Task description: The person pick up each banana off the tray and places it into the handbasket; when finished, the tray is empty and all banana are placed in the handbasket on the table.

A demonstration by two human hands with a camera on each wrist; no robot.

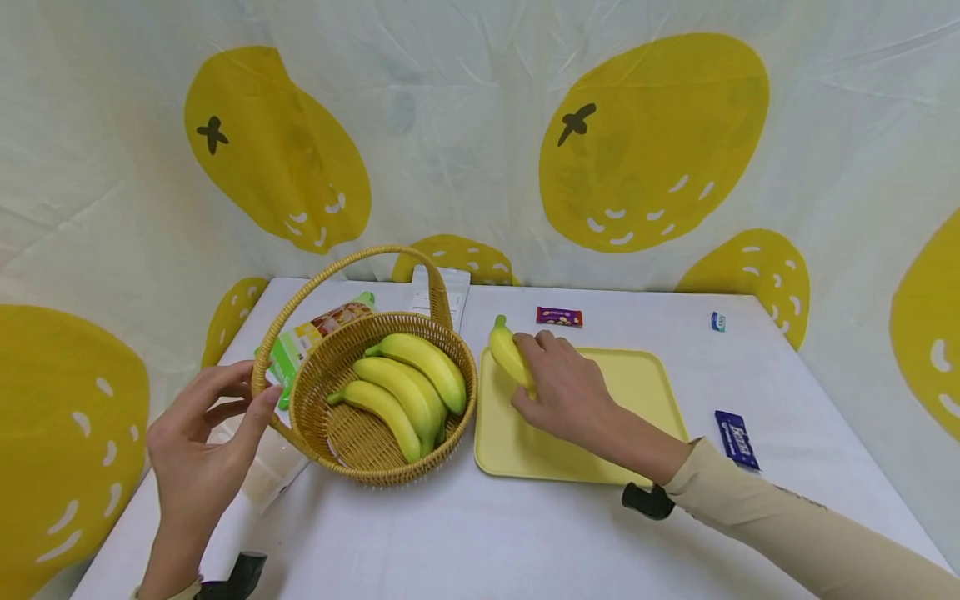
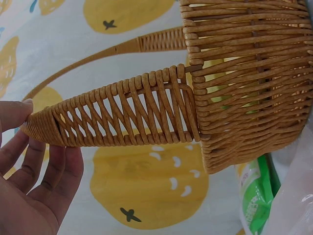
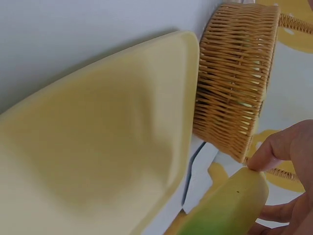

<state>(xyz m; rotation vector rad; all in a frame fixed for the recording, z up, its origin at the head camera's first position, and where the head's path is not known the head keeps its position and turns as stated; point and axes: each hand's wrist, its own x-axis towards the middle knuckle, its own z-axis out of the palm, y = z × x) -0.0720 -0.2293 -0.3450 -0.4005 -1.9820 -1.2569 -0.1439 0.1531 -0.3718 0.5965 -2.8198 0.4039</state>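
Note:
My left hand (image 1: 202, 454) grips the arched handle (image 2: 112, 115) of a woven basket (image 1: 384, 477), thumb on one side and fingers on the other. Inside the basket lie several bananas (image 1: 401, 379), side by side. With my right hand (image 1: 566, 387) I hold a single banana (image 1: 507, 350) between thumb and fingers, over the left part of a yellow tray (image 1: 637, 367). Its green-tipped stem points away from me; in the right wrist view the banana (image 3: 230, 203) shows at the lower right. The basket stands just left of the tray.
Behind the basket lie a green package (image 1: 288, 358) and a white packet (image 1: 453, 287); a clear plastic pack (image 1: 270, 471) is at its left. A purple snack bar (image 1: 558, 317) lies behind the tray. A dark blue packet (image 1: 737, 439) and a small blue-white one (image 1: 718, 322) are at right.

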